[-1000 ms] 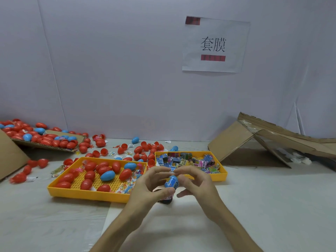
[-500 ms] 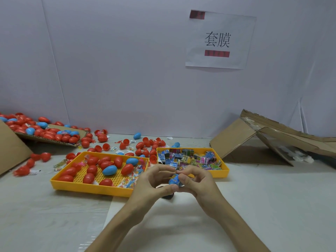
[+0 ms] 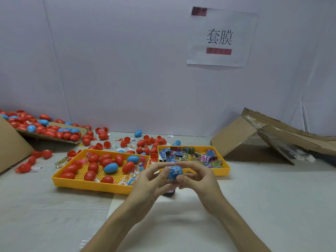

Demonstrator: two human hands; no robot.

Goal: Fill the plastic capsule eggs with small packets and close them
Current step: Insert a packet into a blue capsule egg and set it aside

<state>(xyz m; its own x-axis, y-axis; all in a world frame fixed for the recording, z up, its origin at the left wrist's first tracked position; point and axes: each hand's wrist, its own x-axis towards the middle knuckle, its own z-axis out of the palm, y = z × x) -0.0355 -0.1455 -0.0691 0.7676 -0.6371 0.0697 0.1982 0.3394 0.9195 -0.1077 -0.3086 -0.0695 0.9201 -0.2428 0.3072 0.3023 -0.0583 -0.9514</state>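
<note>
A blue capsule egg (image 3: 174, 172) with a printed wrap on it sits between both hands, held above the table. My left hand (image 3: 151, 180) grips it from the left with thumb and fingers curled round it. My right hand (image 3: 197, 179) pinches it from the right. A dark small object (image 3: 169, 193) shows just under the hands; what it is I cannot tell. The left yellow tray (image 3: 87, 183) holds several red and blue eggs and small clear packets. The right yellow tray (image 3: 222, 172) holds several colourful small packets.
Loose red and blue eggs and egg halves (image 3: 145, 142) lie scattered behind the trays. A cardboard sheet (image 3: 51, 137) at the far left carries a heap of eggs. A collapsed cardboard box (image 3: 263, 140) lies at the right. A white wall stands close behind.
Both hands have kept the blue egg between them and turned it, so more of its wrapped surface now shows above the fingers. The view shifted slightly.
</note>
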